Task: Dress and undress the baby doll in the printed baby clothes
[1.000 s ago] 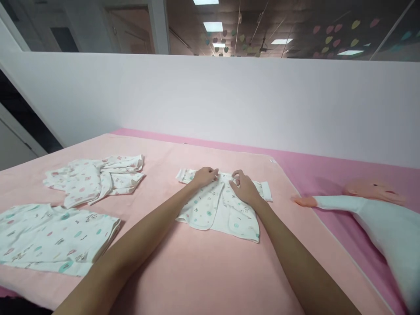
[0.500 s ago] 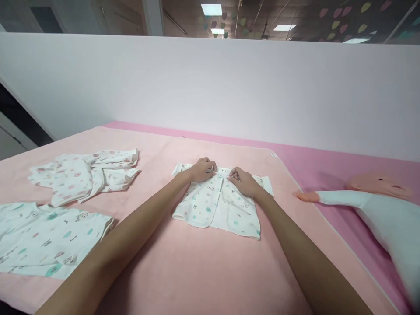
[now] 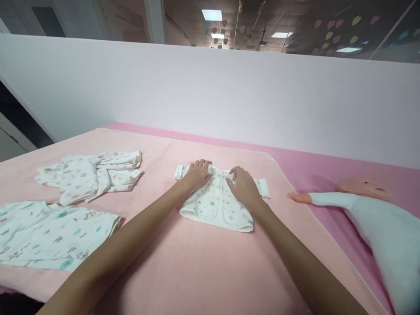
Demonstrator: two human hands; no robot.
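Observation:
A small white baby jacket [image 3: 210,202] with green dots and tiny prints lies spread on a pink blanket [image 3: 183,271], its front edges side by side and its short sleeves out to both sides. On its left shoulder area rests my left hand [image 3: 198,174], palm down with fingers stretched out. My right hand [image 3: 243,186] lies over the other shoulder near the neckline, fingers apart and slightly bent. Parts of the shoulders are hidden under both hands.
To the left lie a crumpled white garment with pink prints [image 3: 80,177] and a white top with green dots [image 3: 55,234]. A baby doll in white [image 3: 377,218] lies at the right, one arm reaching over the blanket's edge. A white partition [image 3: 210,92] stands behind.
Both hands have gone from pinching the jacket near the neckline to lying open on its shoulders. The jacket's front edges have come together and its hem looks straighter.

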